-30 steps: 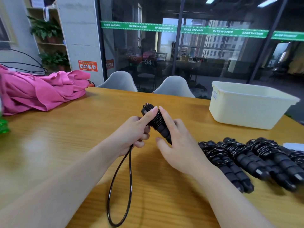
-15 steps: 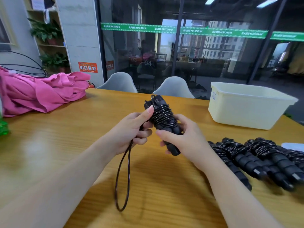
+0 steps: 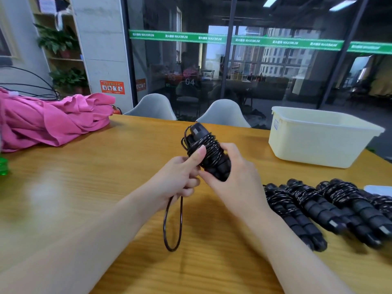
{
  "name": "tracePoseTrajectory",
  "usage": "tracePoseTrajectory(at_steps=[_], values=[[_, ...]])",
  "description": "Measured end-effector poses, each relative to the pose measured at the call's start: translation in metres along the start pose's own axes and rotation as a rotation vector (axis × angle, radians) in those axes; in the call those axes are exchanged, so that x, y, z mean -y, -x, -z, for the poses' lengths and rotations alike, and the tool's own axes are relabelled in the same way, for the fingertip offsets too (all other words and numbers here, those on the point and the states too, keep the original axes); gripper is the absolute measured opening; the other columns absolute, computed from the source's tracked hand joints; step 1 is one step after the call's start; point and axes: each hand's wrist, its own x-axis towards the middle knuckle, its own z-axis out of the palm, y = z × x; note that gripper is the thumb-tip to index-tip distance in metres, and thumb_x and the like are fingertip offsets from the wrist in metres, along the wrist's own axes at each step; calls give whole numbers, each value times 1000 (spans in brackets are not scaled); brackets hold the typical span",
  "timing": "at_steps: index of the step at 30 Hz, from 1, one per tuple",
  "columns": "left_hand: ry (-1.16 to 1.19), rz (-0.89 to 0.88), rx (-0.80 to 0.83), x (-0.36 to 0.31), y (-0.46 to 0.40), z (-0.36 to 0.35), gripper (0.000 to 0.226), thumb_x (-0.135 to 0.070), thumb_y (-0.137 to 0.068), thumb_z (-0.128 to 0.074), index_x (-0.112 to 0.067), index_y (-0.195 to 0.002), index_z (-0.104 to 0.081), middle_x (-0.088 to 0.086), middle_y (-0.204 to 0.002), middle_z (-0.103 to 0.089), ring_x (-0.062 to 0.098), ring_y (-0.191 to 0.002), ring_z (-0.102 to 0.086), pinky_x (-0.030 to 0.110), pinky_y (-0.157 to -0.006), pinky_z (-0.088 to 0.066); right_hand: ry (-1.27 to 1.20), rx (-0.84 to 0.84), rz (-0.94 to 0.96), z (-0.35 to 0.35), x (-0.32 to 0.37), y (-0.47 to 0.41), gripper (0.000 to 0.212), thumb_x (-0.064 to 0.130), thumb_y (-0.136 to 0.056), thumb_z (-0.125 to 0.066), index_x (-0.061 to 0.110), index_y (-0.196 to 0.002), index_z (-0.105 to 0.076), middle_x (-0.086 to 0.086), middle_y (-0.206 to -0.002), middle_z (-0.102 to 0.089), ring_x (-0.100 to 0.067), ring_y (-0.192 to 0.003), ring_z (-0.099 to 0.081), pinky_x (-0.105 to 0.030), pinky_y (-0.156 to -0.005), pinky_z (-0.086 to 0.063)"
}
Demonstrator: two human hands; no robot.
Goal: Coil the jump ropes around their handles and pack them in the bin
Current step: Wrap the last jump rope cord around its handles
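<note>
A black jump rope (image 3: 209, 154) is held above the middle of the wooden table, its cord wound many times round the paired foam handles. My right hand (image 3: 235, 177) grips the handles from below and the right. My left hand (image 3: 180, 175) pinches the cord against the coil with its thumb, and a short loop of loose cord (image 3: 172, 228) hangs down from it to the table. Several coiled black jump ropes (image 3: 326, 209) lie side by side at the right. The cream plastic bin (image 3: 318, 143) stands at the far right; its inside is hidden.
A heap of pink cloth (image 3: 48, 119) lies at the table's far left, with a green object (image 3: 3, 166) at the left edge. Two grey chairs (image 3: 222, 115) stand behind the far edge. A white sheet (image 3: 379, 189) peeks out at the right edge.
The handle bundle has risen and tipped more upright as it turns in my hands. The hanging loop of cord has grown much shorter, with more cord wound on.
</note>
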Motion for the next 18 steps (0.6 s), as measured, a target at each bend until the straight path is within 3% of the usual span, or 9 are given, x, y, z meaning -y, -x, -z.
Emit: tracePoseTrajectory(at_steps=[3,5,7,9,12,14,16,18], values=[[62,-53,78,-11,1,10,47,-58,-88,-60,-14,-100,-51,-8,-67,-26,5,-52,-19,18,-41,-14,-526,74,-179,12,6,-5,41,49,-96,-72,38,-133,-60,-1,-95,-78,-22,-80,-75,-38,-69,-62],[82,-82,154,-14,3,14,42,-58,-90,-61,-17,-91,-50,-6,-70,-23,5,-53,-17,17,-41,-13,-831,251,-346,19,11,-8,48,59,-99,-59,27,-135,-61,-9,-104,-78,-31,-77,-75,-44,-67,-61],[79,-100,221,-14,4,16,39,-58,-87,-63,-20,-85,-54,-5,-71,-22,5,-52,-17,17,-41,-14,-967,445,-421,22,13,-8,65,64,-94,-50,13,-132,-63,-12,-101,-74,-28,-69,-68,-39,-63,-56],[63,-98,262,-16,6,16,34,-58,-86,-62,-24,-79,-61,-5,-71,-22,5,-53,-18,17,-40,-16,-1016,482,-395,23,13,-6,63,61,-94,-51,13,-132,-63,-13,-95,-68,-22,-63,-58,-33,-56,-49],[28,-55,214,-20,6,16,34,-60,-90,-63,-26,-84,-66,-5,-71,-20,8,-56,-15,17,-39,-16,-951,354,-320,22,7,-8,54,58,-91,-59,28,-136,-66,-10,-89,-67,-17,-61,-50,-27,-53,-39],[-12,2,167,-22,7,16,41,-63,-88,-61,-23,-95,-66,-5,-73,-20,9,-58,-13,18,-40,-15,-778,232,-278,21,4,-10,54,56,-87,-67,42,-139,-63,-3,-84,-71,-13,-62,-51,-25,-55,-42],[-52,51,156,-24,8,16,52,-68,-82,-64,-19,-100,-60,-5,-74,-22,9,-59,-13,18,-40,-15,-542,153,-178,17,1,-7,56,51,-89,-73,49,-143,-58,9,-85,-72,-2,-64,-55,-18,-63,-46],[-75,89,122,-23,7,17,58,-72,-75,-70,-20,-97,-59,-5,-72,-27,9,-58,-14,16,-39,-16,-297,129,-61,10,-3,-2,61,50,-91,-75,49,-148,-52,19,-95,-70,1,-82,-63,-14,-75,-47]])
